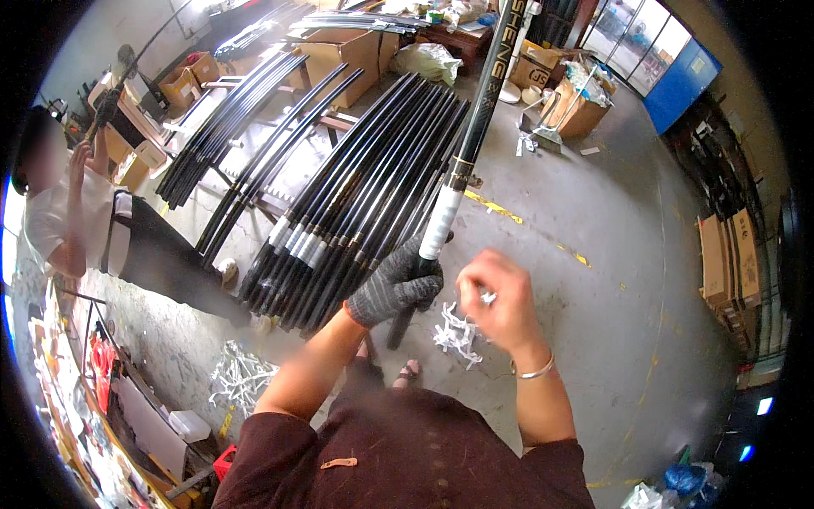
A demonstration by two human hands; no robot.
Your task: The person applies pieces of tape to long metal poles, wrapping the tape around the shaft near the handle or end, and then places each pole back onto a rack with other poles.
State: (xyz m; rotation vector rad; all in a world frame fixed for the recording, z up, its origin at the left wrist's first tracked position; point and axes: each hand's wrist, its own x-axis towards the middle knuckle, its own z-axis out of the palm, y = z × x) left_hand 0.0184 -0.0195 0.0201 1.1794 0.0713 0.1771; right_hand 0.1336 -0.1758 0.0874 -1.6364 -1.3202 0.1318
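Brn shirt [407, 450] | L grip [394, 287], gloved, clamped on tilted blk pole [473, 136] | R grip [500, 295] bare, beside, curled on wht scrap [488, 298]

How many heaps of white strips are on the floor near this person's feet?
2. One heap of white strips lies left of the left forearm; a second heap lies just left of the right hand. Parts may be hidden behind the arm and hand.

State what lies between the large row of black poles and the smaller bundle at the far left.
In the head view, a narrow group of black poles lies between the large row and the smaller bundle.
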